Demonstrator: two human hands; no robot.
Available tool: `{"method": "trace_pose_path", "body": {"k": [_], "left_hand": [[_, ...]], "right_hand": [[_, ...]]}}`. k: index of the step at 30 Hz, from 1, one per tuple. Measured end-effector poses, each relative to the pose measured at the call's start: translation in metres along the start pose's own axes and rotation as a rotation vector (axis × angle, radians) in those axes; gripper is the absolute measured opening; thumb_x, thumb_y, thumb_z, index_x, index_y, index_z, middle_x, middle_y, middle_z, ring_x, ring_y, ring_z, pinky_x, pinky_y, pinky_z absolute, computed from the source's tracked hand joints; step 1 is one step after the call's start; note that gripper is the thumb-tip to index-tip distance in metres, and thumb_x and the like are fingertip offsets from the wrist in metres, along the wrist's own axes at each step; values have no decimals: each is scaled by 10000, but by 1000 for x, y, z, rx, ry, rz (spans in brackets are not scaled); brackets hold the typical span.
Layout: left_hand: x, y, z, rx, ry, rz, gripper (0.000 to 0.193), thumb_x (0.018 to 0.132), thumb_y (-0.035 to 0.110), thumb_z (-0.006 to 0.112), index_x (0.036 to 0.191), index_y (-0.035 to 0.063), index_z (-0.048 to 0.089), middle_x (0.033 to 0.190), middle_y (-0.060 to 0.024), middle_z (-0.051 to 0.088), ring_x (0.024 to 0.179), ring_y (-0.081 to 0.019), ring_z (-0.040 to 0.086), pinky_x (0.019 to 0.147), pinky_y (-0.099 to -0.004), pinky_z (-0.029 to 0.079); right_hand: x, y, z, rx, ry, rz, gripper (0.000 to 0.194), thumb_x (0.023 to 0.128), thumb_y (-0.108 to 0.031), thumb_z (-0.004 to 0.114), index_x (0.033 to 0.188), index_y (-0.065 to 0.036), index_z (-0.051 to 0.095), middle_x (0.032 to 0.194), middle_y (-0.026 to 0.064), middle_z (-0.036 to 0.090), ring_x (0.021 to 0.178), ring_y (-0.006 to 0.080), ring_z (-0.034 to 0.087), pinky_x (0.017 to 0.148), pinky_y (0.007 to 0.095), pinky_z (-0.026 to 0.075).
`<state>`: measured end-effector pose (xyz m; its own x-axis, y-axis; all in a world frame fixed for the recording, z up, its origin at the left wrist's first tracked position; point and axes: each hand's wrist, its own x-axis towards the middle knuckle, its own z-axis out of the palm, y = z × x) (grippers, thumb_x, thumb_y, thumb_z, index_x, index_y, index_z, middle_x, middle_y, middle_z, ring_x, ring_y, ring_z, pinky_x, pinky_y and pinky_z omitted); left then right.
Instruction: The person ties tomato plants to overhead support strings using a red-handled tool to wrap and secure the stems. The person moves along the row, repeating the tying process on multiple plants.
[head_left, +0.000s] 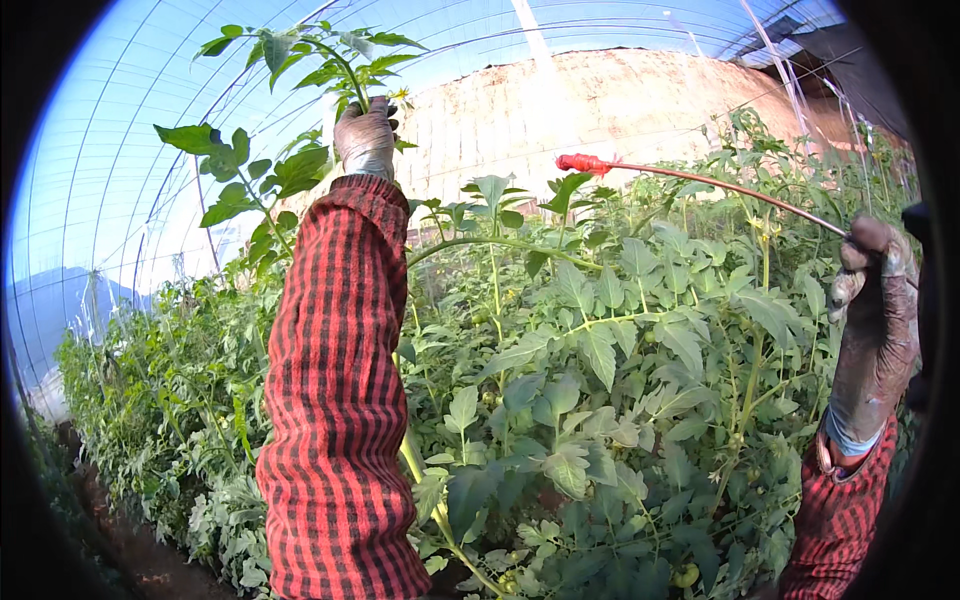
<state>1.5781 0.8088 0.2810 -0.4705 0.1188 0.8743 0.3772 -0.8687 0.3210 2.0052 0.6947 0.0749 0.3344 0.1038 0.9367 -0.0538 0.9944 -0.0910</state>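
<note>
My left hand (366, 139), in a thin stained glove, is raised at the upper left and closed around the upper stem of a tomato plant (346, 64). Yellow flowers (403, 96) stick out just beside its fingers. At the right edge, my right hand (874, 300), gloved too, grips a thin reddish-brown stick (750, 193) between thumb and fingers. The stick points left and ends in a red wrapped tip (583, 163), which is apart from the left hand and above the leaves. Both arms wear red-and-black checked sleeves.
Dense tomato plants (600, 360) fill the middle and right, with green fruit (685, 575) low down. More plants (172, 375) stand at left beside a soil path (142, 559). Behind rise an earthen wall (480, 112) and thin greenhouse wires; dark sheeting (855, 67) hangs at upper right.
</note>
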Motion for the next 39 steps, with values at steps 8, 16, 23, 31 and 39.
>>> {"method": "trace_pose_path", "body": {"k": [8, 16, 23, 31, 39], "left_hand": [[-30, 20, -4, -70, -174, 17, 184, 791, 162, 612, 892, 10, 584, 635, -4, 529, 462, -59, 412, 403, -191, 327], [-40, 25, -6, -220, -292, -10, 152, 814, 131, 573, 915, 17, 573, 756, -29, 569, 494, -49, 400, 421, -183, 341], [-38, 26, -20, -247, -302, 8, 179, 814, 125, 572, 948, 8, 551, 771, -44, 578, 507, -48, 416, 429, -172, 352], [-45, 26, -13, -244, -289, 11, 189, 814, 130, 571, 950, 0, 551, 783, -43, 581, 508, -47, 416, 429, -169, 357], [-51, 31, -12, -294, -279, -21, 192, 821, 117, 557, 968, -6, 548, 786, -53, 575, 502, -52, 400, 429, -177, 343]], "right_hand": [[48, 13, 98, 34, -234, -191, 295, 908, -218, 406, 1028, -3, 569, 980, 75, 595, 762, 82, 554, 642, 187, 426], [51, 18, 155, 64, -300, -252, 230, 888, -182, 458, 964, -26, 609, 894, 50, 624, 727, 78, 570, 628, 197, 449], [44, 17, 171, 106, -326, -247, 224, 886, -177, 461, 954, -24, 610, 889, 50, 625, 731, 76, 567, 631, 195, 447], [42, 17, 169, 102, -290, -262, 215, 882, -171, 472, 950, -21, 609, 892, 52, 626, 728, 80, 569, 626, 194, 450], [48, 25, 167, 137, -312, -265, 211, 878, -169, 479, 952, -20, 609, 894, 56, 627, 720, 88, 574, 625, 200, 456]]}}
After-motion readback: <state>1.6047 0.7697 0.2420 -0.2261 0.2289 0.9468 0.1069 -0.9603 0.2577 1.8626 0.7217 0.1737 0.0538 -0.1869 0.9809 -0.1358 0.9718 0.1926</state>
